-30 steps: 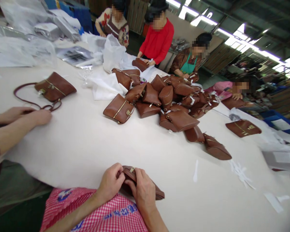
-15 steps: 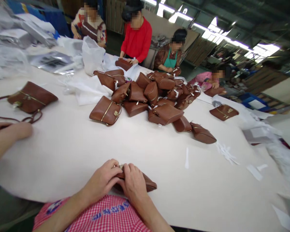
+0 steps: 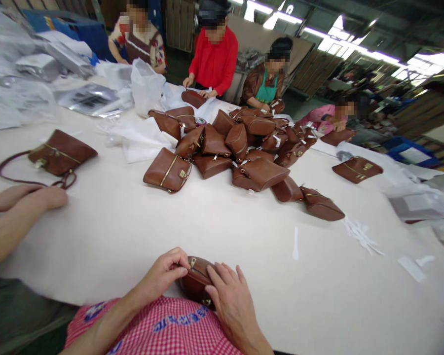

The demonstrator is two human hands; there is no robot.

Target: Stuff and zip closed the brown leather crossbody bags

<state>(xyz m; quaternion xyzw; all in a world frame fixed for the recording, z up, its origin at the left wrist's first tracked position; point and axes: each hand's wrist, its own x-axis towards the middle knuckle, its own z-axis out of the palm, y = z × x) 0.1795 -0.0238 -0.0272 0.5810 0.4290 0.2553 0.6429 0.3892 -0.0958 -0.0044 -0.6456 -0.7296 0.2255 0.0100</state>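
A small brown leather handbag (image 3: 197,286) lies at the table's front edge, against the pink checked apron. A gold zipper pull shows on its top seam, and a bit of gold metal shows low on its front. With fingers bent and pinched together, my left hand (image 3: 170,270) grips the bag's left end beside the zipper pull. My right hand (image 3: 232,296) lies over the right side of the bag, its fingers stretched out and spread on the leather. That hand hides the bag's right end.
Several brown handbags (image 3: 259,173) are heaped mid-table. A co-worker's hands (image 3: 54,197) are at the left, near a bag with a strap (image 3: 61,154). White paper strips (image 3: 360,235) lie at the right, plastic wrapping (image 3: 18,106) at the far left. Several co-workers stand opposite.
The handbag has turned so its zipper top shows. My right hand has moved right and spread its fingers; my left hand now pinches the left end. The view has shifted slightly.
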